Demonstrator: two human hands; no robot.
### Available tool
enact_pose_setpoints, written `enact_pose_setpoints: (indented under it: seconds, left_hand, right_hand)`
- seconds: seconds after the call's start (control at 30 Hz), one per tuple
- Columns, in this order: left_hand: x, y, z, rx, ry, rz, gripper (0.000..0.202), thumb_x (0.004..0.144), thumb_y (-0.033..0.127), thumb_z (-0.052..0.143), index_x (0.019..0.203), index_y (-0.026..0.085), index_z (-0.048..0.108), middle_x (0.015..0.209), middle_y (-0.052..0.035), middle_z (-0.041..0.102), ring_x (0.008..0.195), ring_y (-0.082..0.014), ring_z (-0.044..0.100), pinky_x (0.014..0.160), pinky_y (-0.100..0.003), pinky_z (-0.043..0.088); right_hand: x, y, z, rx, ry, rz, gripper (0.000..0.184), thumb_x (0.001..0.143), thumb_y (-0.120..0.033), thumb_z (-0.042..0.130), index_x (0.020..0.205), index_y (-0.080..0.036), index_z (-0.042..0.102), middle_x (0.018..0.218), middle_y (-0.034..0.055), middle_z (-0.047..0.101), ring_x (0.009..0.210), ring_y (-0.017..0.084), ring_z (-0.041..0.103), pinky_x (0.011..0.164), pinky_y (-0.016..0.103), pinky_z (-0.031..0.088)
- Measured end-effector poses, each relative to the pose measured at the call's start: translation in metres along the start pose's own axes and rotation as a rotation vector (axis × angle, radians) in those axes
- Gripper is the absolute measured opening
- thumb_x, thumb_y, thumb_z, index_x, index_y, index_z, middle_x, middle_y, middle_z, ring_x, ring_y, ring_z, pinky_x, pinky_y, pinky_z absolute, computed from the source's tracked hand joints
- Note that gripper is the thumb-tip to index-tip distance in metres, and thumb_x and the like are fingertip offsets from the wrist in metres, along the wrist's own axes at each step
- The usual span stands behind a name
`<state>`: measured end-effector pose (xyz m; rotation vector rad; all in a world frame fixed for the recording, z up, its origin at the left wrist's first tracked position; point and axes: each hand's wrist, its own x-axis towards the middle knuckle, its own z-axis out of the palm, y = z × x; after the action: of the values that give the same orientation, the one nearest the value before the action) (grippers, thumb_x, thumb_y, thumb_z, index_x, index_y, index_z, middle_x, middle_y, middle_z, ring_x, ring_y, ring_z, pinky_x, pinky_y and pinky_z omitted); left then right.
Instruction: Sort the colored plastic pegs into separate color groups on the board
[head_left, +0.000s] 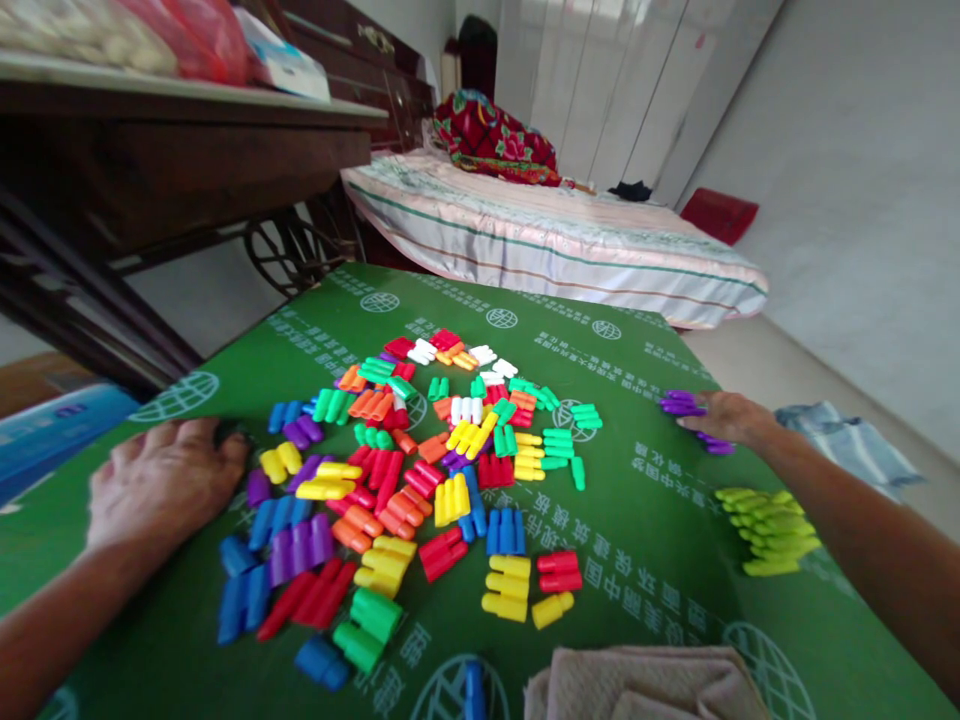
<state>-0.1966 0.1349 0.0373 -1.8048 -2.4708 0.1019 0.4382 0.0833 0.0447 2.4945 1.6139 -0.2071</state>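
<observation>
A big heap of small plastic bullet-shaped blocks (420, 470) in red, blue, yellow, green, orange, purple and white lies spread over the green printed board (645, 520). My left hand (161, 480) rests palm down on the board at the heap's left edge, fingers curled, close to yellow and purple blocks. My right hand (724, 415) reaches to the board's right edge, its fingers closed on purple blocks (684, 403); more purple blocks (716, 444) lie under it. A row of lime-green blocks (769, 530) lies beside my right forearm.
A folded beige towel (645, 685) lies at the board's near edge. A dark wooden sewing-machine table (180, 150) stands at the left, a bed (555, 240) with striped cover behind the board. A blue box (45, 430) sits at far left, grey floor to the right.
</observation>
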Motion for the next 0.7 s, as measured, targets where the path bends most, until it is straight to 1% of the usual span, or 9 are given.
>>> enact_pose_setpoints:
  seconds: [0.13,0.27,0.33,0.43,0.5,0.53,0.6,0.7]
  left_hand:
    - [-0.002,0.001,-0.001,0.000,0.007,-0.002,0.067,0.084,0.052,0.012,0.127,0.012,0.046,0.130,-0.0195,0.045,0.119,-0.0376,0.040,0.096,-0.048,0.037]
    - [-0.005,0.004,-0.007,0.006,0.003,0.000,0.068,0.084,0.052,0.011,0.127,0.012,0.046,0.130,-0.0197,0.046,0.119,-0.0383,0.040,0.095,-0.048,0.037]
    - [-0.007,0.005,-0.009,0.010,-0.001,0.001,0.068,0.084,0.053,0.011,0.127,0.012,0.046,0.130,-0.0195,0.046,0.119,-0.0384,0.040,0.095,-0.048,0.038]
    - [-0.008,0.008,-0.012,0.017,-0.014,-0.001,0.068,0.084,0.052,0.012,0.127,0.011,0.046,0.131,-0.0195,0.046,0.119,-0.0381,0.041,0.095,-0.048,0.038]
    - [-0.008,0.008,-0.012,0.025,-0.015,0.005,0.068,0.084,0.051,0.011,0.127,0.010,0.046,0.131,-0.0196,0.046,0.119,-0.0378,0.041,0.096,-0.047,0.037]
    - [-0.007,0.008,-0.012,0.026,-0.016,0.007,0.069,0.084,0.051,0.011,0.127,0.010,0.046,0.131,-0.0195,0.046,0.119,-0.0377,0.041,0.097,-0.047,0.037]
    - [-0.006,0.007,-0.010,0.026,-0.020,0.004,0.069,0.084,0.051,0.011,0.128,0.011,0.045,0.132,-0.0191,0.045,0.121,-0.0376,0.040,0.097,-0.047,0.037]
    - [-0.003,0.004,-0.007,0.017,-0.014,-0.011,0.069,0.084,0.052,0.012,0.129,0.011,0.045,0.133,-0.0193,0.044,0.121,-0.0379,0.039,0.095,-0.049,0.038]
  right_hand:
    - [0.005,0.007,0.004,0.016,-0.015,-0.014,0.046,0.073,-0.045,0.058,0.107,-0.016,0.067,0.097,0.0185,0.069,0.093,0.039,0.063,0.072,0.046,0.048]
    - [0.008,0.012,0.006,0.019,-0.021,-0.024,0.037,0.074,-0.039,0.058,0.103,-0.019,0.069,0.092,0.0151,0.070,0.090,0.036,0.064,0.072,0.044,0.049]
    - [0.008,0.013,0.006,0.022,-0.016,-0.020,0.036,0.073,-0.039,0.060,0.102,-0.020,0.070,0.092,0.0147,0.070,0.089,0.036,0.065,0.072,0.044,0.050]
    - [0.009,0.013,0.005,0.050,0.032,-0.003,0.043,0.074,-0.045,0.060,0.104,-0.016,0.069,0.093,0.0169,0.070,0.088,0.036,0.065,0.073,0.045,0.050]
    - [0.012,0.010,0.004,0.079,0.070,-0.011,0.051,0.076,-0.051,0.057,0.111,-0.014,0.067,0.093,0.0171,0.070,0.086,0.034,0.065,0.073,0.046,0.051]
    - [0.014,0.007,0.004,0.092,0.083,-0.026,0.055,0.078,-0.053,0.055,0.115,-0.014,0.064,0.094,0.0163,0.070,0.087,0.032,0.065,0.075,0.045,0.051]
    - [0.020,-0.001,0.006,0.109,0.095,-0.066,0.059,0.080,-0.057,0.051,0.123,-0.017,0.060,0.106,0.0143,0.068,0.094,0.029,0.064,0.081,0.041,0.050]
    - [0.029,-0.013,0.013,0.102,0.120,-0.117,0.062,0.081,-0.060,0.048,0.127,-0.020,0.057,0.127,0.0132,0.057,0.109,0.028,0.058,0.090,0.038,0.047]
